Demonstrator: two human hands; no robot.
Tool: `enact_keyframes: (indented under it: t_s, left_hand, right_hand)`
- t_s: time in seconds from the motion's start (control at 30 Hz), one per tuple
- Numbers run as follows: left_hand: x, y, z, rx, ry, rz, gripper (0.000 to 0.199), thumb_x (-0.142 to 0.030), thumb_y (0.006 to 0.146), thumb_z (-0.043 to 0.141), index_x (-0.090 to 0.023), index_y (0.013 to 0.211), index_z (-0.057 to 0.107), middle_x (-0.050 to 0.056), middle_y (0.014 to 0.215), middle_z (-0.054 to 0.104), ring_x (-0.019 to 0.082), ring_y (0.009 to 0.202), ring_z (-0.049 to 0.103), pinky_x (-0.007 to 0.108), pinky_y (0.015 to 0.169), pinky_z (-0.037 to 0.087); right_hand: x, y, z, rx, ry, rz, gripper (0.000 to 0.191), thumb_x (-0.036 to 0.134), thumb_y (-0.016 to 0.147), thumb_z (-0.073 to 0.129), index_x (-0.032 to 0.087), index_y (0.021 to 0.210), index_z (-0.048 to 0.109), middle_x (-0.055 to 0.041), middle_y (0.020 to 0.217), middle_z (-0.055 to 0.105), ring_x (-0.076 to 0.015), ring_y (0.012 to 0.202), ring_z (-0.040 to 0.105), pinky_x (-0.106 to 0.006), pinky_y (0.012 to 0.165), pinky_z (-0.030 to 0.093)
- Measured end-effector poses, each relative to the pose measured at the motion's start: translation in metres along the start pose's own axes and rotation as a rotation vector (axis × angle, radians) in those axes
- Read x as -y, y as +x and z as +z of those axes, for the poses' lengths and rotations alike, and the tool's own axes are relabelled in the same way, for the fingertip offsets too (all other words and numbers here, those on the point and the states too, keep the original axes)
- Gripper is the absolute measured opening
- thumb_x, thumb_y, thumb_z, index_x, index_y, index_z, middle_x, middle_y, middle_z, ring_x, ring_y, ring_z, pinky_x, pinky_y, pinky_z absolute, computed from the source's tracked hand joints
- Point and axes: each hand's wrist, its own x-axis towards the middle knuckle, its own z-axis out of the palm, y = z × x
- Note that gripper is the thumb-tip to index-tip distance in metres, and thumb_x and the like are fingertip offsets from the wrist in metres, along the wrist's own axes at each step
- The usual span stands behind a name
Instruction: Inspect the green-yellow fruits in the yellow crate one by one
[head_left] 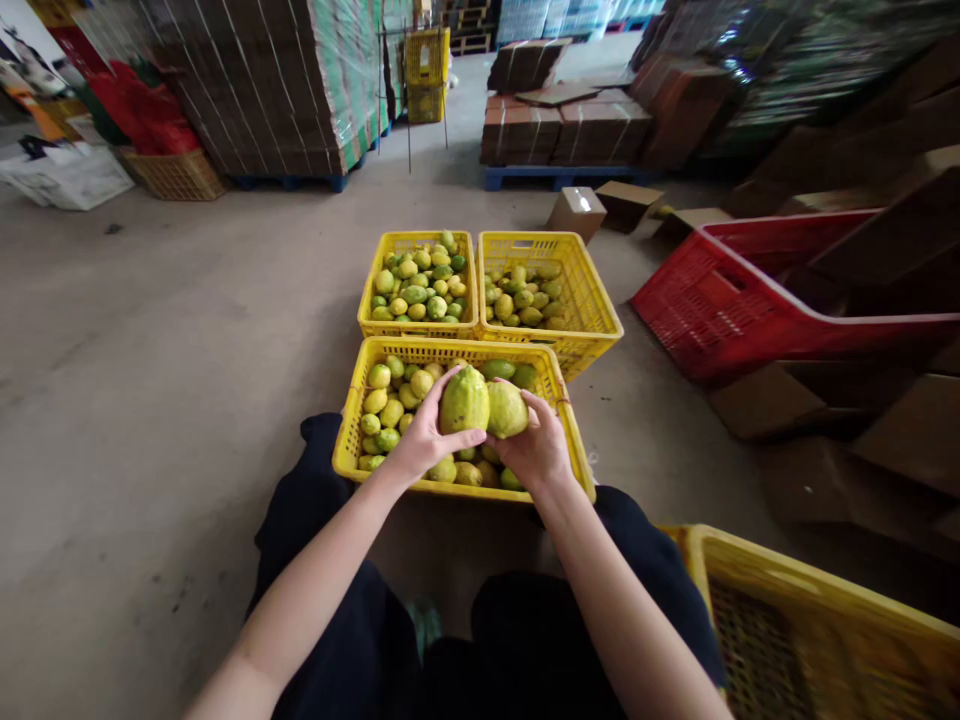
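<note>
My left hand (436, 432) is wrapped round a large bumpy yellow-green fruit (465, 402), its thumb across the lower side. A second, smoother yellow-green fruit (508, 410) rests in my right hand (541, 445), side by side with the first. Both are held above the near yellow crate (457, 350), which holds many yellow and green fruits. Behind it stand two more yellow crates: the back left crate (365, 305) is full of fruit, while the back right crate (592, 290) has fruit lying lower inside.
A red crate (690, 310) with cardboard stands at the right, near loose cartons (780, 400). Another yellow crate (817, 580) is at the lower right. Wrapped cardboard stacks (247, 80) and a blue pallet (532, 176) stand farther back.
</note>
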Motion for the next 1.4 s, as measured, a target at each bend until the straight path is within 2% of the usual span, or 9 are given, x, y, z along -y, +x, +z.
enact_keyframes:
  t_s: [0.13,0.3,0.47,0.67,0.93,1.03,1.17,1.3,1.4]
  left_hand:
    - [-0.001,-0.001,-0.001,0.03,0.208,0.059,0.083,-0.03,0.074,0.083,-0.029,0.147,0.043,0.005,0.159,0.038,0.032,0.148,0.032,0.048,0.123,0.025]
    - [-0.003,-0.001,0.0,0.043,0.216,0.041,0.071,-0.042,0.085,0.072,-0.029,0.148,0.043,0.005,0.151,0.05,0.029,0.153,0.019,0.045,0.126,0.016]
    - [0.011,0.002,-0.006,-0.012,0.084,-0.004,0.059,-0.042,0.089,0.068,-0.031,0.143,0.049,0.003,0.154,0.047,0.025,0.15,0.029,0.04,0.125,0.021]
    - [0.029,0.009,-0.011,-0.108,-0.051,-0.048,0.048,-0.042,0.087,0.071,-0.035,0.133,0.06,0.0,0.148,0.055,0.022,0.145,0.04,0.036,0.121,0.028]
    - [0.026,0.016,-0.014,-0.225,-0.019,0.089,0.034,-0.048,0.091,0.063,-0.025,0.114,0.072,0.002,0.138,0.062,0.024,0.144,0.04,0.035,0.12,0.032]
    - [0.024,0.015,-0.013,-0.213,0.007,0.105,0.038,-0.053,0.09,0.061,-0.025,0.113,0.072,0.004,0.134,0.065,0.025,0.143,0.042,0.037,0.12,0.032]
    - [0.018,0.011,-0.01,-0.136,0.075,0.087,0.045,-0.056,0.088,0.062,-0.023,0.119,0.069,0.006,0.134,0.065,0.027,0.135,0.051,0.039,0.117,0.036]
    - [0.008,0.002,-0.004,-0.001,0.316,0.135,0.06,-0.039,0.072,0.082,-0.023,0.126,0.062,0.007,0.134,0.063,0.028,0.127,0.056,0.038,0.111,0.042]
    - [0.002,-0.003,-0.002,0.077,0.448,0.171,0.066,-0.029,0.065,0.086,-0.022,0.125,0.061,0.008,0.131,0.063,0.027,0.123,0.057,0.037,0.108,0.043]
  right_hand:
    - [0.008,-0.008,0.007,0.034,-0.124,-0.118,0.034,0.031,0.071,0.068,0.023,0.104,0.07,-0.0014,0.094,0.074,-0.0219,0.082,0.068,-0.03,0.061,0.058]
    - [0.011,-0.011,0.01,0.038,-0.189,-0.179,0.037,0.033,0.068,0.068,0.027,0.104,0.069,-0.0018,0.097,0.073,-0.026,0.094,0.068,-0.036,0.074,0.058]
    - [0.01,-0.01,0.009,0.019,-0.195,-0.18,0.037,0.033,0.068,0.068,0.027,0.104,0.068,-0.0019,0.099,0.073,-0.0269,0.099,0.067,-0.037,0.077,0.057]
    - [0.007,-0.006,0.006,-0.015,-0.194,-0.197,0.039,0.032,0.064,0.072,0.026,0.102,0.068,-0.001,0.098,0.072,-0.0249,0.094,0.066,-0.035,0.073,0.057]
    - [-0.007,-0.005,0.005,0.007,-0.212,-0.203,0.037,0.035,0.065,0.077,0.027,0.1,0.069,0.0005,0.101,0.071,-0.0223,0.092,0.065,-0.032,0.071,0.058]
    - [-0.011,-0.004,0.005,0.018,-0.175,-0.181,0.035,0.037,0.067,0.076,0.028,0.101,0.069,0.0012,0.101,0.071,-0.0234,0.096,0.065,-0.034,0.074,0.058]
    - [-0.012,-0.002,0.006,0.028,-0.14,-0.237,0.026,0.042,0.076,0.069,0.028,0.098,0.07,0.0013,0.095,0.072,-0.0237,0.099,0.067,-0.035,0.08,0.057]
    - [-0.009,-0.001,0.007,0.03,-0.148,-0.315,0.026,0.047,0.079,0.062,0.024,0.084,0.074,-0.0018,0.086,0.074,-0.0238,0.094,0.068,-0.035,0.087,0.054]
    - [-0.006,-0.004,0.005,0.051,-0.225,-0.418,0.027,0.043,0.077,0.059,0.022,0.075,0.076,-0.0038,0.084,0.075,-0.025,0.092,0.068,-0.037,0.092,0.052]
